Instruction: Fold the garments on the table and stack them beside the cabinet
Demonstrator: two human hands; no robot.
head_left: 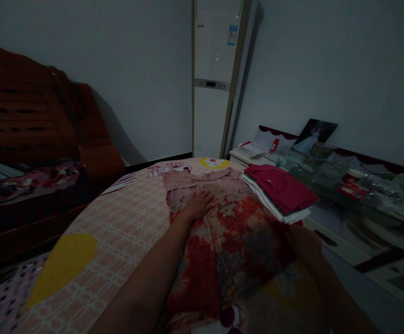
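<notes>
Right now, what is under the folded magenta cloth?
White fabric and a thin darker layer show along the edge of the magenta cloth; the rest underneath is covered.

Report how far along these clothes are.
Done: the stack of clothes lies folded near the table's right side, dark pink on top.
In hand: the patterned garment is spread out, the left hand flat on it; the right hand is by the stack, its grip unclear.
Left: that garment looks unfolded. Whether the cloth on the bench belongs, I cannot tell.
</notes>
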